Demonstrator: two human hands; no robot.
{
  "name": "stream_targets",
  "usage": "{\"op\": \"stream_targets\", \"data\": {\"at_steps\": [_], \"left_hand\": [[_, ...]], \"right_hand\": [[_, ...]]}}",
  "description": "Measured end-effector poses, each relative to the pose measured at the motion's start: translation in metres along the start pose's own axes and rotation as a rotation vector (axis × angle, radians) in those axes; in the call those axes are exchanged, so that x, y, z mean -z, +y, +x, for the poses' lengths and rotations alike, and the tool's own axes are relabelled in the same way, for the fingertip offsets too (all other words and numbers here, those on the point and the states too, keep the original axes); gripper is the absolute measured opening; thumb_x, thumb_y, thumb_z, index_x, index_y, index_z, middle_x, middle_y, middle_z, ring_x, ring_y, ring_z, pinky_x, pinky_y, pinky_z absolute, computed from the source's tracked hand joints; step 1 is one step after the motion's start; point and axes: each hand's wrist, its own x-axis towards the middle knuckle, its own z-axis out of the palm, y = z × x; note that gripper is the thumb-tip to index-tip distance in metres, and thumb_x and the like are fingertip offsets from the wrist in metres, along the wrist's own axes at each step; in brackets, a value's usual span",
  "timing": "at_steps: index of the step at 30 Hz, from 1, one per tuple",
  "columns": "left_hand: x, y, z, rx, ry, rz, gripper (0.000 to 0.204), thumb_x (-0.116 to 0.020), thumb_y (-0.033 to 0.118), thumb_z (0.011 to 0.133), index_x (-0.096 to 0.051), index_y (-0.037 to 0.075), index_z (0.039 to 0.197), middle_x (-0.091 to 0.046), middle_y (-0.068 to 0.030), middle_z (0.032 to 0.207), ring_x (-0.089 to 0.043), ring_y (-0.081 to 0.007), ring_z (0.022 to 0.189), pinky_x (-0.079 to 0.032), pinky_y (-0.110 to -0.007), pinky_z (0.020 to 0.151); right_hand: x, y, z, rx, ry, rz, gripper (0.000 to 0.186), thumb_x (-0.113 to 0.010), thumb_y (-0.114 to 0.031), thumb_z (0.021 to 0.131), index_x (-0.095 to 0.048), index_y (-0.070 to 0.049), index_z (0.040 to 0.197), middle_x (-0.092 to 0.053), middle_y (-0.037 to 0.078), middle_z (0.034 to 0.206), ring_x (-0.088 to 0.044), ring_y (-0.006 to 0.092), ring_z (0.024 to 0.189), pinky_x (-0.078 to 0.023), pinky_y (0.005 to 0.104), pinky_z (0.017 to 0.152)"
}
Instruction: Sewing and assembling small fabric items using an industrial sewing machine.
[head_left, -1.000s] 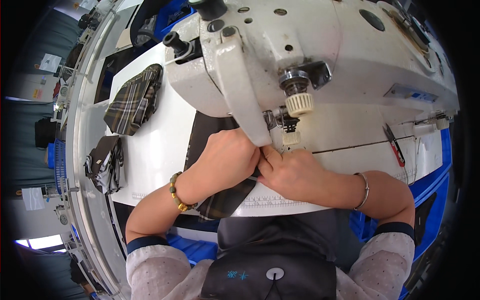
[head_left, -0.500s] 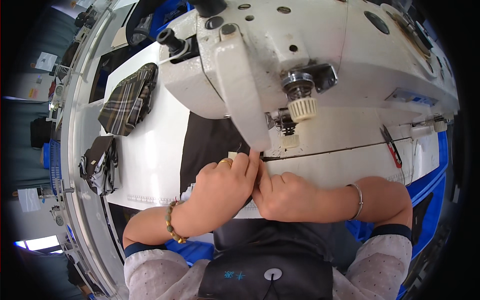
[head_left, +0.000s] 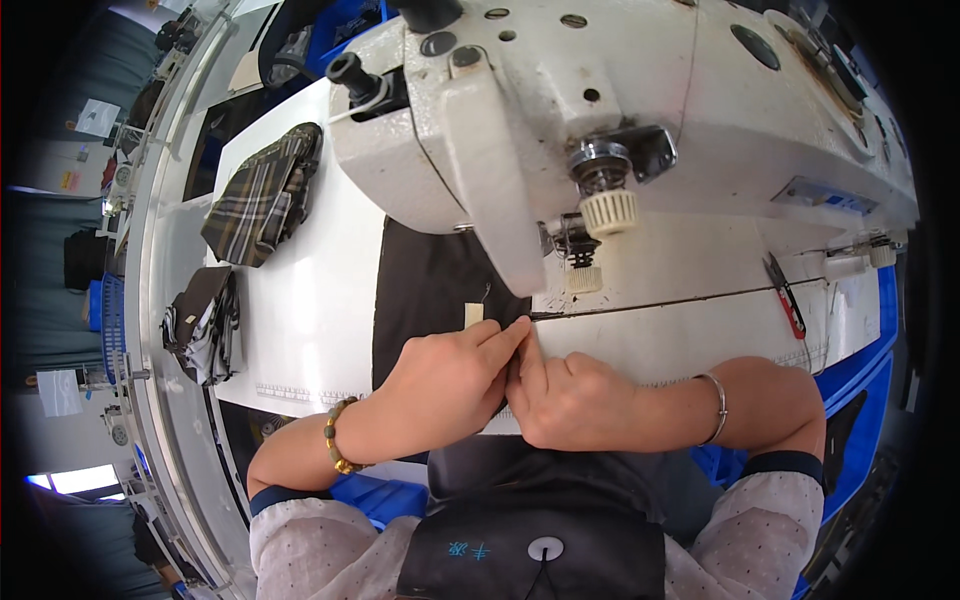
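Observation:
A dark fabric piece [head_left: 425,275] lies on the white sewing table, its far part under the head of a sewing machine [head_left: 480,170]. My left hand [head_left: 450,370] rests on the fabric's near part, fingers pressed together at its right edge. Fingertip to fingertip with it, my right hand [head_left: 572,398] is closed on that same edge, with the other fingers curled under. A small cream label [head_left: 473,314] shows on the fabric just beyond my left knuckles. My hands hide the near end of the fabric.
Plaid fabric pieces [head_left: 265,195] lie at the far left, with a bundle of dark and grey pieces [head_left: 203,325] nearer. Red-handled thread snips [head_left: 786,298] lie at the right. Blue bins [head_left: 860,400] stand beside the table, and tension knobs [head_left: 608,212] jut from the machine.
My left fingertips have drawn back toward me from under the machine head. More of the dark fabric and its label now shows. Both hands keep to the fabric's edge.

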Motion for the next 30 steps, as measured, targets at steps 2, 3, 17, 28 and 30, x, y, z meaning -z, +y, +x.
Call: {"op": "stream_targets", "data": {"at_steps": [2,3,17,28,30], "left_hand": [[-0.002,-0.004,0.001,-0.009,0.004,-0.043,0.054,-0.069,0.003,0.074,-0.062,-0.002,0.126,-0.063,-0.0107,0.084,-0.064,-0.0297,0.067,-0.052,-0.038,0.057],[-0.002,-0.005,0.001,-0.021,0.006,-0.086,0.053,-0.069,0.002,0.074,-0.062,-0.002,0.126,-0.064,-0.0115,0.084,-0.064,-0.0305,0.068,-0.051,-0.039,0.057],[-0.001,-0.018,0.025,-0.001,0.060,0.000,0.039,-0.063,0.004,0.081,-0.064,-0.001,0.120,-0.066,-0.0137,0.079,-0.065,-0.0323,0.066,-0.051,-0.042,0.056],[0.002,-0.026,0.044,0.076,0.093,0.104,0.033,-0.064,0.007,0.081,-0.067,0.000,0.113,-0.065,-0.0154,0.083,-0.066,-0.0370,0.072,-0.052,-0.043,0.062],[0.006,-0.017,0.031,0.008,0.076,-0.007,0.035,-0.068,0.008,0.079,-0.068,0.003,0.114,-0.063,-0.0119,0.082,-0.065,-0.0346,0.070,-0.052,-0.041,0.060]], "right_hand": [[0.001,0.000,0.000,0.020,-0.008,-0.011,0.019,-0.060,-0.018,0.068,-0.067,-0.001,0.072,-0.072,0.030,0.087,-0.051,0.0105,0.045,-0.033,0.0225,0.042],[0.000,0.000,-0.001,0.022,0.001,-0.014,0.020,-0.060,-0.019,0.068,-0.067,0.000,0.072,-0.072,0.030,0.087,-0.051,0.0102,0.045,-0.032,0.0226,0.041],[-0.011,0.012,0.001,-0.003,0.045,-0.054,0.023,-0.061,-0.017,0.068,-0.068,0.004,0.075,-0.070,0.034,0.088,-0.052,0.0130,0.046,-0.036,0.0257,0.041],[-0.017,0.023,0.004,-0.064,0.031,0.046,0.025,-0.062,-0.016,0.067,-0.068,0.005,0.078,-0.070,0.035,0.091,-0.059,0.0151,0.047,-0.044,0.0261,0.042],[-0.013,0.019,0.003,-0.060,0.028,0.019,0.025,-0.062,-0.016,0.067,-0.069,0.006,0.078,-0.070,0.034,0.090,-0.057,0.0146,0.046,-0.043,0.0257,0.041]]}}
